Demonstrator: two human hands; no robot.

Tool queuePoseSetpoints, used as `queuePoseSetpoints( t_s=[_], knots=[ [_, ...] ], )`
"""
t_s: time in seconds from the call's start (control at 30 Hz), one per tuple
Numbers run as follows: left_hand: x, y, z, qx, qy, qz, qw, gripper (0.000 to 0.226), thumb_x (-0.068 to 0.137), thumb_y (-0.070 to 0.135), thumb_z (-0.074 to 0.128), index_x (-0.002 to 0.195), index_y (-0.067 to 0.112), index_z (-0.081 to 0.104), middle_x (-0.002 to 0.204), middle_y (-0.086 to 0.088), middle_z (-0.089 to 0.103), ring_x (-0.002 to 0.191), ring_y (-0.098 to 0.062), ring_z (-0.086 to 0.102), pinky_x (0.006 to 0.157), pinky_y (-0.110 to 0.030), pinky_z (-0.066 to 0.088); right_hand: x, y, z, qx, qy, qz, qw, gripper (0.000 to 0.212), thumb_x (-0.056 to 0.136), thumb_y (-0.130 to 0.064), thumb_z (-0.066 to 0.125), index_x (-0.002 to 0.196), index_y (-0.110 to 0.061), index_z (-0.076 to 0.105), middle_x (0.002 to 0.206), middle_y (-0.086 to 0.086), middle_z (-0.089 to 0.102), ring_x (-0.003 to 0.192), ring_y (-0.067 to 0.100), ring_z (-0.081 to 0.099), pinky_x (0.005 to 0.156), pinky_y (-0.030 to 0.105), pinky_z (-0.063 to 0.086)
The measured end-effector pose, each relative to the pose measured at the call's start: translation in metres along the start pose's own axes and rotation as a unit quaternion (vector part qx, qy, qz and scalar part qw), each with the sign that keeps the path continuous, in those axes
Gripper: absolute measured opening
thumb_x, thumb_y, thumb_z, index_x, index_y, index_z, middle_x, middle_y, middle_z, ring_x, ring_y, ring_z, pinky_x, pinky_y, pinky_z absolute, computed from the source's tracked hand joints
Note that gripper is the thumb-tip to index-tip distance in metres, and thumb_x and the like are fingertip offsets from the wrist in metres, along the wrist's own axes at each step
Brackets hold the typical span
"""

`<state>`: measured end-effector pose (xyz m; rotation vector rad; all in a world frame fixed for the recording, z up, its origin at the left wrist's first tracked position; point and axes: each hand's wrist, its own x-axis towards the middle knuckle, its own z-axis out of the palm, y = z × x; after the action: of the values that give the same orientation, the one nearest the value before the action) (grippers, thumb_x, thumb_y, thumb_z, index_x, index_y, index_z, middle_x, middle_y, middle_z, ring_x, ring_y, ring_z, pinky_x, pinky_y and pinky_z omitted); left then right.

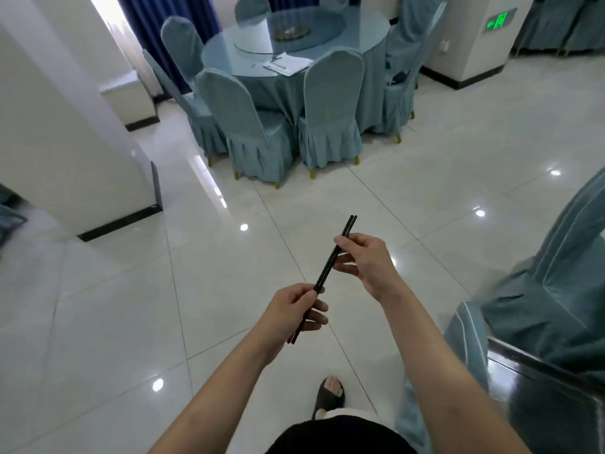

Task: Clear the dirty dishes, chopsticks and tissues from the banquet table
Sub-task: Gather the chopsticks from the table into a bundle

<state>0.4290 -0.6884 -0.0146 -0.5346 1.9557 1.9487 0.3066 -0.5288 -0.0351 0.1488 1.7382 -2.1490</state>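
Black chopsticks [327, 270]: paired, mid-frame over floor, probably being aligned for carrying.
Left hand [291, 309]: pinching lower end.
Right hand [363, 260]: fingers curled round upper part.
Banquet table [376, 31]: upper centre, well apart.

Bare forearms, black shorts [340, 435], 1 dark slide sandal [330, 396].

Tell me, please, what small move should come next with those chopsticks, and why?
Probably let the right hand release, leaving the black chopsticks in the left hand alone. Both hands now pinch the one pair over the tiled floor, already aligned, so one grip seems enough and frees a hand for more clearing.
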Motion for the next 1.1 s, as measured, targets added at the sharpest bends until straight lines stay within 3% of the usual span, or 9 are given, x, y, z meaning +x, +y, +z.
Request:
queuePoseSetpoints(
  t_s=[0.27, 0.5, 0.67, 0.93, 1.1],
  knots=[
    [0.12, 0.074, -0.006, -0.052, -0.076, 0.002, 0.996, 0.024, 0.108, 0.013, 0.049, 0.125, 0.009, 0.065, 0.1, -0.009, 0.071, 0.081, -0.019, 0.065, 0.074, -0.03, 0.056, 0.105, -0.046, -0.01, -0.014, 0.002, -0.02, 1.0, 0.022, 0.094, -0.017, 0.073, 0.099, 0.004, 0.071, 0.085, 0.01, 0.069, 0.076, 0.02, 0.066, 0.07, 0.029, 0.056],
    [0.229, 0.118, 0.038, -0.009, -0.175, -0.005, 0.984, 0.024, 0.109, 0.009, 0.044, 0.124, 0.003, 0.062, 0.097, -0.011, 0.069, 0.079, -0.019, 0.068, 0.076, -0.027, 0.058, 0.168, -0.071, -0.065, -0.018, 0.107, -0.019, 0.994, 0.015, 0.092, -0.016, 0.076, 0.091, -0.002, 0.071, 0.074, 0.005, 0.061, 0.066, 0.014, 0.058, 0.063, 0.024, 0.049],
    [0.31, 0.157, 0.079, 0.03, -0.271, -0.008, 0.962, 0.023, 0.108, 0.011, 0.048, 0.124, 0.001, 0.06, 0.099, -0.014, 0.072, 0.09, -0.026, 0.074, 0.081, -0.031, 0.058, 0.213, -0.101, -0.113, -0.013, 0.192, -0.039, 0.981, 0.018, 0.092, -0.016, 0.075, 0.095, 0.002, 0.073, 0.078, 0.006, 0.065, 0.067, 0.013, 0.059, 0.064, 0.025, 0.05],
    [0.417, 0.232, 0.166, 0.101, -0.424, -0.02, 0.9, 0.022, 0.107, 0.007, 0.048, 0.126, 0.001, 0.057, 0.094, -0.012, 0.07, 0.093, -0.029, 0.074, 0.086, -0.035, 0.061, 0.263, -0.156, -0.196, 0.03, 0.382, -0.06, 0.922, 0.023, 0.092, -0.022, 0.075, 0.098, 0.001, 0.074, 0.078, 0.005, 0.068, 0.071, 0.018, 0.06, 0.069, 0.032, 0.051],
    [0.465, 0.25, 0.209, 0.112, -0.456, -0.046, 0.882, 0.022, 0.107, 0.003, 0.044, 0.125, 0.0, 0.056, 0.093, -0.014, 0.067, 0.092, -0.03, 0.075, 0.087, -0.037, 0.061, 0.268, -0.169, -0.229, 0.099, 0.489, -0.079, 0.863, 0.021, 0.097, -0.017, 0.067, 0.106, 0.002, 0.071, 0.081, 0.007, 0.066, 0.068, 0.017, 0.059, 0.065, 0.03, 0.051]
  ],
)
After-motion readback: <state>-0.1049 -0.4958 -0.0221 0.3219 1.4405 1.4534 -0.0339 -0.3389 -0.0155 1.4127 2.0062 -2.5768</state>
